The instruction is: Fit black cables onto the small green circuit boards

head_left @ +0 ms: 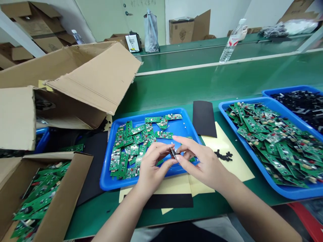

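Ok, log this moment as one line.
left hand: pinching small part | right hand: pinching same part | near hands: blue tray, green circuit boards | right of tray: black pieces on yellow sheet

Forearms (124,215) are bare, clothing (176,233) dk. (partly visible, btm. edge).

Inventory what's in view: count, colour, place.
bench: one, green, centre
trays: several, blue, across bench
circuit boards: many, green, trays, left carton
small parts: many, mostly black, far-right tray
sheets: several, black, yellow, around centre tray
pieces: several, black, on yellow sheet
cartons: several, brown, left and back
bottles: at least two, clear, back
bag: one, grey, back
device: one, white, black, back
held item: one, dark, between fingers
left hand, right hand: one each, bare, centre
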Available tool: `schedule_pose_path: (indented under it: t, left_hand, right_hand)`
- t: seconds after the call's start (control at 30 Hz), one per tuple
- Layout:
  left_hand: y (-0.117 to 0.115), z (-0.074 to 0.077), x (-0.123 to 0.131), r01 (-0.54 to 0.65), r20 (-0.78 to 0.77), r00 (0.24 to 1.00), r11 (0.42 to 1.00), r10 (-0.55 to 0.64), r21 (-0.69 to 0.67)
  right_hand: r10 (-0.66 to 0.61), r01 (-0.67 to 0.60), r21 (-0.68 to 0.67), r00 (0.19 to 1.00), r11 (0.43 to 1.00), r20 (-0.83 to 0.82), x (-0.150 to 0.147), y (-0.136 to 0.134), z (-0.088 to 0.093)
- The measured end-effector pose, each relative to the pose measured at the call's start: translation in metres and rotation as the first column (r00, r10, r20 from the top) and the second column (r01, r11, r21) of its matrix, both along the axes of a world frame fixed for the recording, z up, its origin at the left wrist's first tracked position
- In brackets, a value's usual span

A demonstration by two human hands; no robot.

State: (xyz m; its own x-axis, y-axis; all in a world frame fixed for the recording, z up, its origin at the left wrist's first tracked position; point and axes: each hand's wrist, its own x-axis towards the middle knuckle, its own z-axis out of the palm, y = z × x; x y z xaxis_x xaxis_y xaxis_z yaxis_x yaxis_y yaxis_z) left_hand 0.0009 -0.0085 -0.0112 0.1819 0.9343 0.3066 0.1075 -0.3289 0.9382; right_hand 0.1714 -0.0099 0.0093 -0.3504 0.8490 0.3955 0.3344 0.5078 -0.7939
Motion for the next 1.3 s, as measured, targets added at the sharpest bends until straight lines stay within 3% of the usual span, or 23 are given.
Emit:
schedule_pose_path:
  t: [0.2,0.37,0.5,0.83,1.03,1.3]
  left_hand:
    - [0.0022,0.0004,0.0022,-0.076,0.001,0.997,0.996,0.076,0.049]
    - [0.0053,0.0051,0.0026,-0.016,0.112,0.994,1.0,0.014,0.012]
    - [0.0055,0.0058,0.0019,0.044,0.158,0.987,0.999,-0.039,-0.028]
    - [0.0044,0.0076,0.0015,0.108,0.139,0.985,0.993,-0.1,-0.055]
    - [0.0042,0.006,0.0009,0.145,0.151,0.979,0.989,-0.139,-0.034]
    - [0.0037,0.0033,0.0017,0.191,0.132,0.973,0.982,-0.188,-0.011]
  right_hand:
    - [-0.165,0.147,0.117,0.972,0.982,0.168,0.0014,0.0002,-0.0012]
    - [-0.088,0.09,0.055,0.995,0.994,-0.036,0.0037,0.0028,-0.0014]
    - [-0.05,0.056,0.057,0.994,0.997,-0.102,-0.0007,0.0027,-0.0001]
    - [-0.076,0.09,0.174,0.994,0.981,-0.084,-0.0027,0.0045,0.0019]
    - [-0.037,0.045,0.106,0.996,0.993,-0.081,0.0019,0.0059,0.006]
    - [-0.128,0.112,0.35,0.992,0.93,0.023,0.0002,0.0083,-0.0004]
